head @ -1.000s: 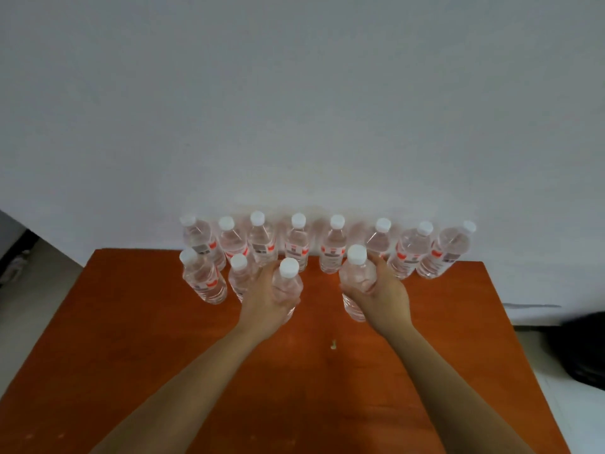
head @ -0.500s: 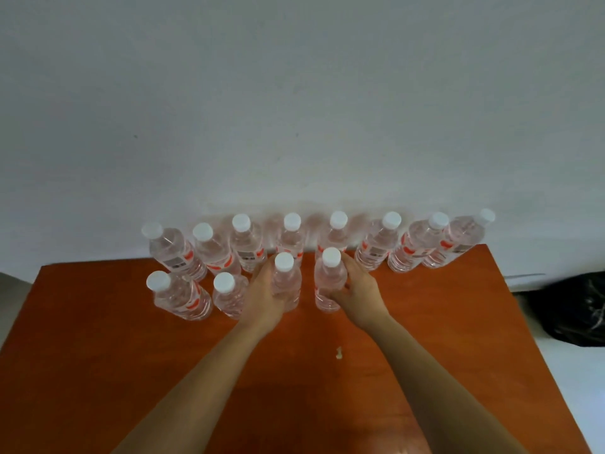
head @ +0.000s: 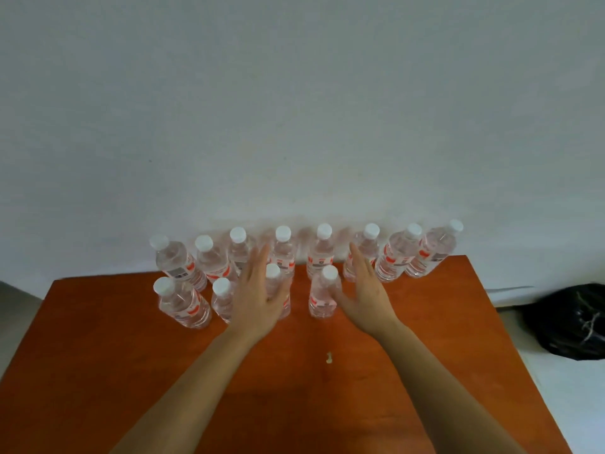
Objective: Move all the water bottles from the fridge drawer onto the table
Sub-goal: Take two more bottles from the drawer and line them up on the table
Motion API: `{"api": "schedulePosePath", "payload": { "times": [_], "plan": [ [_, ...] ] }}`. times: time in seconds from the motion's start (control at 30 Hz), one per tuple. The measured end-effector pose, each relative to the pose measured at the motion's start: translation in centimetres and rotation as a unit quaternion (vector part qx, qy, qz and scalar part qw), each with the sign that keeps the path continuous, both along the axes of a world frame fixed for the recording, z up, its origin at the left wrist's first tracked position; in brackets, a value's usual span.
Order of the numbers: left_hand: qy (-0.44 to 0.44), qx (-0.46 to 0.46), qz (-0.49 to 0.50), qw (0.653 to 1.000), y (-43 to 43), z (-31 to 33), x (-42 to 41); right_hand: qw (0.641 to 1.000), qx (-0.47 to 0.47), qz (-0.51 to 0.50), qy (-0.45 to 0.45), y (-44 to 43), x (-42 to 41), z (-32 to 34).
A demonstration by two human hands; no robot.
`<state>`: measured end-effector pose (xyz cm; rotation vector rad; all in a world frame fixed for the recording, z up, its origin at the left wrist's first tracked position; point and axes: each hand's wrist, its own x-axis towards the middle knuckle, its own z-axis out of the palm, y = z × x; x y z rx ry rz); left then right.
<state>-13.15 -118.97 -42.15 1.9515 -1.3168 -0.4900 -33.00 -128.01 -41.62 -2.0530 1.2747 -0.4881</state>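
Standing on the table (head: 98, 371), 12 bottles (head: 322, 294); both hands (head: 258, 296) spread.

I log colours only. Table (head: 98, 371): uniform orange-brown, one small pale speck (head: 329, 357) near centre. Water bottles (head: 322, 291): clear plastic, white caps, labels red with white, a few showing a grey printed patch. Wall (head: 294, 109) at the far side: plain pale grey-white. Bag (head: 569, 322) at right: glossy black. Floor (head: 556, 404) at right: light grey.
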Motion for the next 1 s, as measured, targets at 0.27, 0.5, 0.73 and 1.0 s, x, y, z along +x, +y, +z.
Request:
{"api": "schedulePosePath", "payload": {
  "times": [0.27, 0.5, 0.73, 1.0],
  "plan": [
    [-0.253, -0.151, 0.038, 0.955, 0.1, 11.2, -1.7, 0.938, -0.316, -0.137, 0.027, -0.1, -5.3, 11.0],
    [-0.318, -0.117, -0.011, 0.941, -2.2, 12.1, -7.2, 0.879, -0.371, -0.237, 0.180, 2.6, -14.6, 11.3],
    [-0.316, -0.120, -0.140, 0.931, -3.7, 13.0, -21.2, 0.835, -0.323, -0.350, 0.277, 9.8, -27.6, 11.0],
    [-0.306, -0.208, -0.308, 0.876, 4.1, 16.7, -43.2, 0.758, -0.294, -0.495, 0.306, 25.8, -46.8, 14.5]
  ]
}}
